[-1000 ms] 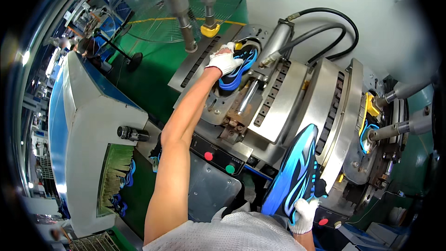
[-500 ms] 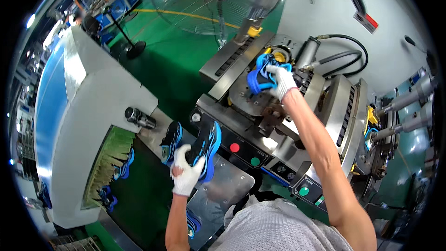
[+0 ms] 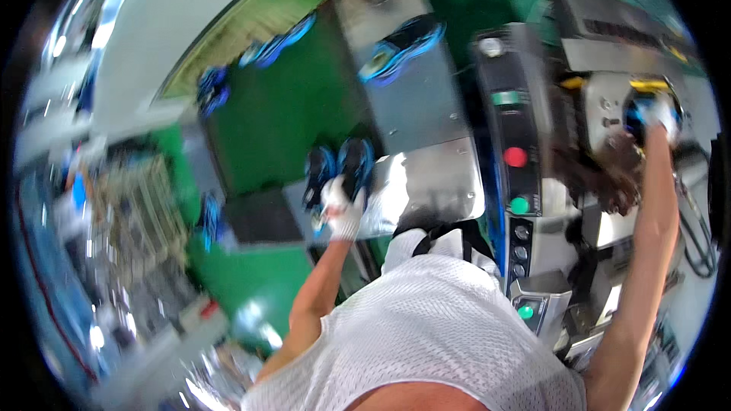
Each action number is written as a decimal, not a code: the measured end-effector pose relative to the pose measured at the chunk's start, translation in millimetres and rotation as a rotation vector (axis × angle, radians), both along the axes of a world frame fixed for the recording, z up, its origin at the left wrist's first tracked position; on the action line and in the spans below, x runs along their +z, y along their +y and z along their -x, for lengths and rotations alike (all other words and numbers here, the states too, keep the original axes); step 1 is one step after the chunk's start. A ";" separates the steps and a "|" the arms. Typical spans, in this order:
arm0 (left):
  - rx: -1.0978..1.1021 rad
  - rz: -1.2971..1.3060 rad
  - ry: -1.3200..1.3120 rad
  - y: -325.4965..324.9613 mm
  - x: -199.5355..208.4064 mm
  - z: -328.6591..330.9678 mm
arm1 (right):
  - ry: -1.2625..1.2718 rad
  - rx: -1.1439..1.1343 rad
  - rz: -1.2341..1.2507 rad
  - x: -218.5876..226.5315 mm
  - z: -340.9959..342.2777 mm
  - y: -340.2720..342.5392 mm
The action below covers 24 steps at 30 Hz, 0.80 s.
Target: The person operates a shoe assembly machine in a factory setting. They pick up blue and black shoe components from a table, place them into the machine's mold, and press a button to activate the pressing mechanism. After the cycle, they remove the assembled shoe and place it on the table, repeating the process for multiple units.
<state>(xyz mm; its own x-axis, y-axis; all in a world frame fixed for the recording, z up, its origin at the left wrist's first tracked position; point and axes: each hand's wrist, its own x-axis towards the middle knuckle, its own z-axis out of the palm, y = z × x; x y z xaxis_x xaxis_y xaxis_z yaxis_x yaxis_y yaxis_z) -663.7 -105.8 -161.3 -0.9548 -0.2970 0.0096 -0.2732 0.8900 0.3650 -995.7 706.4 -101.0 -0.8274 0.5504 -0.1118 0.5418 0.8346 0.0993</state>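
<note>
My left hand (image 3: 340, 215), in a white glove, is closed around the heel end of a black-and-blue shoe (image 3: 355, 158) at the edge of the metal ledge. Right beside it stands a second black-and-blue shoe (image 3: 318, 167), close to my fingers. Over at the machine on the right, my gloved right hand (image 3: 665, 118) is on a blue shoe (image 3: 641, 116) by the yellow part of the press. Motion blurs that hand and its fingertips are partly hidden, but it looks closed on the shoe.
Another shoe (image 3: 402, 47) lies on the far metal plate (image 3: 422, 99). Several shoes (image 3: 278, 38) sit on the green conveyor belt (image 3: 289, 114) near the bristle curtain of a machine. A control panel (image 3: 514, 125) with red and green buttons stands between me and the press. Wire racks (image 3: 137, 213) are at left.
The view has swung left. My left hand has brought its shoe from the metal plate to the ledge by the belt, beside another shoe. The right hand stays at the press with its shoe.
</note>
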 end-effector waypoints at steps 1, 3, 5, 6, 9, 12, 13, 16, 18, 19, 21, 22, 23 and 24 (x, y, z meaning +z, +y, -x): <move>0.011 -0.048 0.025 0.4 -5.4 10.8 | 0.029 0.002 0.069 0.6 -6.8 31.2; 0.088 -0.056 0.061 -2.4 -6.6 8.5 | 0.153 -0.060 0.312 3.6 4.3 55.9; 0.035 -0.102 0.063 3.4 -6.1 14.4 | 0.290 -0.241 0.600 -9.6 1.5 93.3; 0.013 -0.122 0.073 6.3 -7.1 21.0 | 0.383 -0.367 0.750 -7.7 -8.8 111.2; -0.107 -0.174 0.048 -3.0 -2.7 39.9 | 0.659 -0.717 1.091 3.2 -25.9 128.3; -0.423 -0.078 -0.106 -23.9 21.4 53.5 | 0.626 -0.987 1.453 46.2 -37.1 91.7; -0.551 -0.021 -0.182 -36.2 29.4 61.6 | 0.611 -0.764 1.614 51.0 -48.3 82.8; -0.759 -0.027 -0.254 -74.3 26.0 48.8 | 0.809 -0.225 0.853 132.5 -55.7 -163.0; -1.041 -0.058 -0.266 -83.9 4.4 87.8 | 0.857 0.047 0.512 171.3 -145.6 -271.3; -1.110 -0.120 -0.256 -82.3 0.4 101.5 | 0.834 0.193 0.402 167.0 -179.7 -300.4; -1.131 -0.227 -0.341 -77.7 17.0 122.5 | 0.859 0.219 0.415 121.4 -229.3 -378.7; -1.136 -0.330 -0.414 -78.2 30.4 134.0 | 0.668 0.207 0.281 60.6 -267.4 -365.9; -1.137 -0.368 -0.365 -82.9 17.2 137.8 | 0.384 0.190 0.121 40.7 -273.5 -389.8; -1.161 -0.435 -0.411 -87.6 16.2 143.5 | 0.098 0.206 -0.047 21.3 -283.0 -412.9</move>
